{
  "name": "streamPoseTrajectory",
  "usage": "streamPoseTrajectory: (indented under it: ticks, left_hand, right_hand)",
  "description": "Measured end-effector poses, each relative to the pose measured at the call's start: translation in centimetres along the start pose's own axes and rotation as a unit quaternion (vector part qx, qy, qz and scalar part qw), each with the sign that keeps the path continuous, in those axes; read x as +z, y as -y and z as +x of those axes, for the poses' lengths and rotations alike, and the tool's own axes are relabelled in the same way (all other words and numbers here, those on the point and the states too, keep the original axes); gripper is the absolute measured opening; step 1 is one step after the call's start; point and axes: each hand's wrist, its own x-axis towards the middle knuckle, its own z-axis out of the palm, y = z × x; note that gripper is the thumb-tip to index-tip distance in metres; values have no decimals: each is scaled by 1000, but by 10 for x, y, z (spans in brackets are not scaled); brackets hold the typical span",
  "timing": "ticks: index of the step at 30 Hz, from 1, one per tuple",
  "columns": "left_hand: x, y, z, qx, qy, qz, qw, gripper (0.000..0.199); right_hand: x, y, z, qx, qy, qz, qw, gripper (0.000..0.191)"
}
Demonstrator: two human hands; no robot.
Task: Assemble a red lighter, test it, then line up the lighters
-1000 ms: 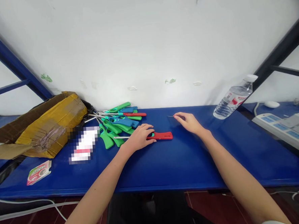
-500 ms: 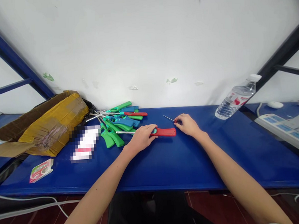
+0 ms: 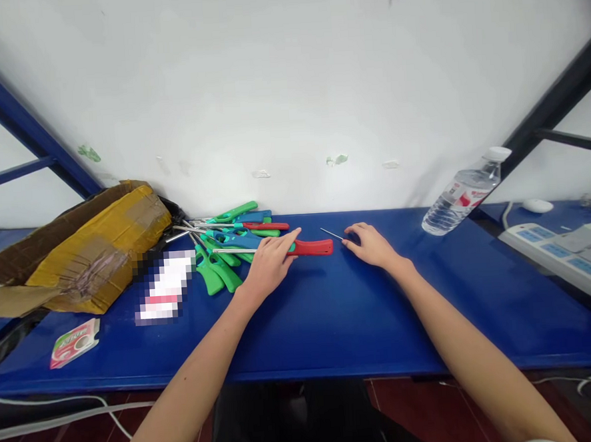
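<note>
At the lower left of the frame a printed card (image 3: pixel 74 343) lies flat, its lettering illegible. Left of centre, lighters (image 3: pixel 211 278) overlap loosely, handles mostly rightward. The left hand (image 3: pixel 268 266) grips a red lighter (image 3: pixel 317 247) near its trigger—seemingly to steady it. Right of centre, the right hand (image 3: pixel 372 244) pinches a thin tool (image 3: pixel 331 234), tip leftward—probably for control. The bottle (image 3: pixel 461 194) label, at right, is unreadable.

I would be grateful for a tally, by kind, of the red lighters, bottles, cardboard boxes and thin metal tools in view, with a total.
Red lighters: 2, one in the left hand, one in the mixed pile
Bottle: 1
Cardboard box: 1
Thin metal tool: 1, in the right hand
Total: 5
</note>
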Motion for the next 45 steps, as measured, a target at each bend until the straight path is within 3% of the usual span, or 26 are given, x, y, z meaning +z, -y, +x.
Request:
streamPoseTrajectory:
  ticks: [4, 7, 10, 12, 15, 18, 25, 28, 32, 33, 37, 40, 45]
  left_hand:
    - [0, 2, 0, 8, 15, 16, 1000, 55]
    - [2, 1, -1, 17, 26, 38, 999, 56]
    - [5, 1, -2, 24, 26, 60, 998, 57]
    - [7, 1, -2, 30, 24, 73, 997, 57]
    - [10, -1, -3, 39, 24, 87, 995, 56]
    - [9, -6, -3, 46, 25, 90, 995, 55]
    - [5, -8, -2, 21, -11, 84, 996, 50]
    - [5, -4, -2, 8, -4, 100, 995, 38]
    - [5, -1, -2, 2, 1, 107, 994, 36]
    - [5, 0, -2, -5, -4, 112, 994, 36]
    - [5, 0, -3, -67, -38, 142, 987, 36]
    - [5, 0, -4, -109, -46, 157, 981, 37]
    - [10, -5, -6, -96, -51, 145, 984, 37]
  right_hand:
    - [2, -1, 0, 14, -8, 3, 1000, 39]
    - [-1, 3, 1, 10, -48, 36, 998, 43]
    - [-9, 18, -2, -53, -87, 122, 987, 44]
    - [-15, 35, -6, -121, -75, 154, 978, 47]
    - [-15, 62, -15, -199, -26, 105, 974, 58]
    - [-6, 77, -20, -210, -19, 54, 976, 55]
    - [-5, 64, -15, -214, -19, 34, 976, 37]
    - [-10, 52, -13, -200, -21, 63, 978, 40]
    - [-9, 32, -7, -142, -44, 120, 982, 68]
    - [-9, 26, -6, -139, -45, 123, 982, 67]
    - [-5, 9, 0, -112, -60, 86, 988, 40]
    - [2, 6, 1, -71, -55, 24, 996, 31]
    - [12, 5, 2, 12, -27, -5, 1000, 18]
